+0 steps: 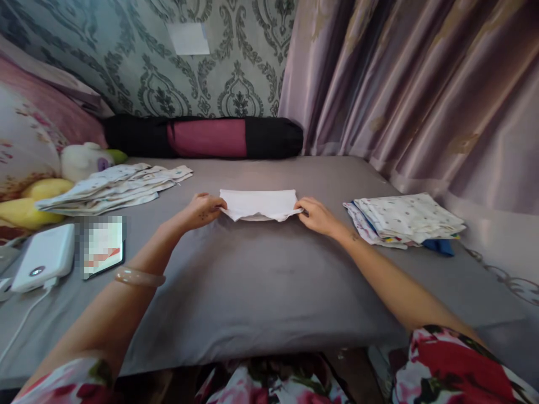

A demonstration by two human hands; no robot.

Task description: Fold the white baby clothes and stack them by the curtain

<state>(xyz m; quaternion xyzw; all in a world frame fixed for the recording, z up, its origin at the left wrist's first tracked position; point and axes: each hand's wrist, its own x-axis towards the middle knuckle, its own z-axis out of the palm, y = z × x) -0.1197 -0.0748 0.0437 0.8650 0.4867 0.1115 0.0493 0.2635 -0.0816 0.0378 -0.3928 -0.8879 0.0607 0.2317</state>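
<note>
A white folded cloth (259, 201) lies in the middle of the grey bed sheet (269, 292); its exact kind cannot be made out. My left hand (205, 211) pinches its near left corner, the fingers closed. At the opposite near corner, my right hand (316, 215) grips the fabric between thumb and fingers. Between the two hands the near edge is slightly lifted and wavy, while the far part looks flat.
To the right sits a stack of folded patterned cloths (408, 219). Loose patterned cloths (122, 188) lie at left, near plush toys (86, 160). A white power bank (44, 258) with a cable and a phone (103, 247) rest nearer. A black-and-maroon bolster (206, 137) lines the wall.
</note>
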